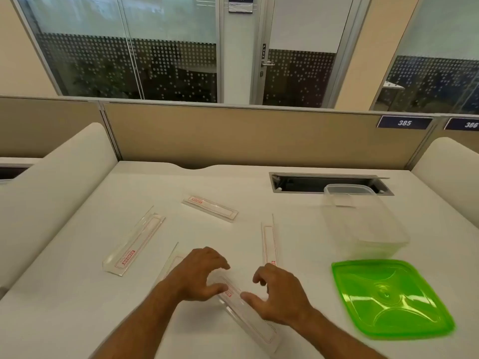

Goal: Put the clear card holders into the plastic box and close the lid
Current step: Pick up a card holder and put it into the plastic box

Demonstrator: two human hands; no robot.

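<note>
Card holders: five clear card holders are lying on the white table (77, 307); none is sitting in the box as far as I can tell.
Nearest holder (246, 309): I am seeing it lying directly under and between both hands, its long axis running from upper left, by the left thumb, down to lower right, toward the table's near edge.
Left hand (201, 274): it is hovering open and curled over the holder's upper end, thumb touching or just beside its edge; it is gripping nothing yet.
Right hand (278, 294): it is curling open over the holder's middle, thumb resting on or just above the clear face; no closed grip.
Nearer hand: I am judging both about equally near, one on each side of the long axis.
Other holders: far holder (210, 208), left holder (134, 244), a holder partly hidden behind the left hand (169, 263), and an upright-lying holder (269, 242) just beyond the right hand.
Plastic box (363, 221): it is standing open, well to the right and beyond the hands.
Green lid (391, 299): it is lying off the box, to the right of the right hand.
Coming move: I am expecting a carry up and rightward.
</note>
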